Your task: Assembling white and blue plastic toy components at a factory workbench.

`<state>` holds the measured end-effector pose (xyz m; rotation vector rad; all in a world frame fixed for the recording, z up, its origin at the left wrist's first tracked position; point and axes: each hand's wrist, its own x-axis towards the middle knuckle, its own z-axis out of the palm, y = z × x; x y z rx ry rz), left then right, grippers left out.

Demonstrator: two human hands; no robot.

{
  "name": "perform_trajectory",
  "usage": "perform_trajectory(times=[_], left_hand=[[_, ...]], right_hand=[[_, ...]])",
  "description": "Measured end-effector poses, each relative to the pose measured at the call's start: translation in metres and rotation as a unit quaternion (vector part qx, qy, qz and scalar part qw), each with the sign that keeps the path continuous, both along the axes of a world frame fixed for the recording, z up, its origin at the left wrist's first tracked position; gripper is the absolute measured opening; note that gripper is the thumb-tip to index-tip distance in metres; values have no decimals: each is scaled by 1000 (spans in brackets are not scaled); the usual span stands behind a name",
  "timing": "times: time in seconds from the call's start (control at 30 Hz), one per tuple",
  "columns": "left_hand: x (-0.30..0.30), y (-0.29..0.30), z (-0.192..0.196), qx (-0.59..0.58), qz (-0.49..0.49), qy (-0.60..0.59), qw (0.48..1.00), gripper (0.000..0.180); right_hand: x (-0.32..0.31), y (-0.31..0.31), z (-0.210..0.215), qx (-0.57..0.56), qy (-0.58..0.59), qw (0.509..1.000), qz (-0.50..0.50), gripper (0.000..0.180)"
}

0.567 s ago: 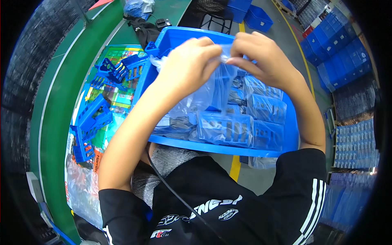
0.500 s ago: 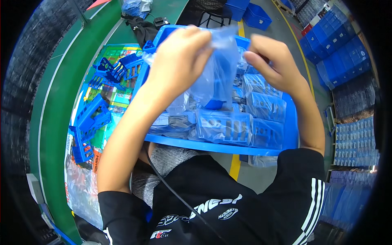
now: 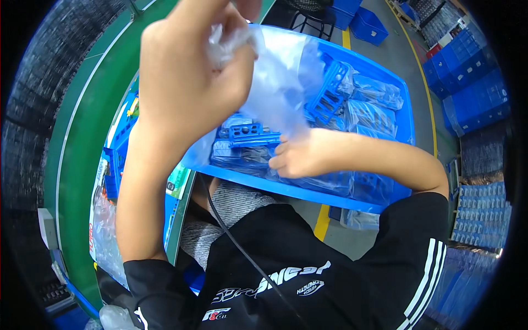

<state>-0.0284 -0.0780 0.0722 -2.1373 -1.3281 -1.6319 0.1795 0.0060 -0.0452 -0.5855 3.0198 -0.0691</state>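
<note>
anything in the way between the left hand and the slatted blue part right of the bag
Yes: the translucent bag held in the left hand lies between it and the slatted blue part in this view.

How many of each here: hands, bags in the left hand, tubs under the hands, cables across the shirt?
Hands: 2 (left hand, right hand)
Bag: 1
Tub: 1
Cable: 1
Total: 5

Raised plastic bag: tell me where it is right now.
In the head view, the plastic bag slants from the left hand's grip at upper centre, over the blue tub, its lower end near the right hand.
</note>
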Motion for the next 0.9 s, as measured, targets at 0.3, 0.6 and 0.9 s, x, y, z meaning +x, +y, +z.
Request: perform_trajectory(times=[0.3,0.6,0.9], left_hand=[[4,-15,-26,-221,-52,132,965,29],[43,1,-41,-166,-141,265,939,9],[41,4,8,43,-129,161,977,17]], right_hand=[[27,29,96,16,112,985,-132,17],[76,4,112,-50,127,971,-198,21],[159,20,44,-161,-132,904,-373,40]])
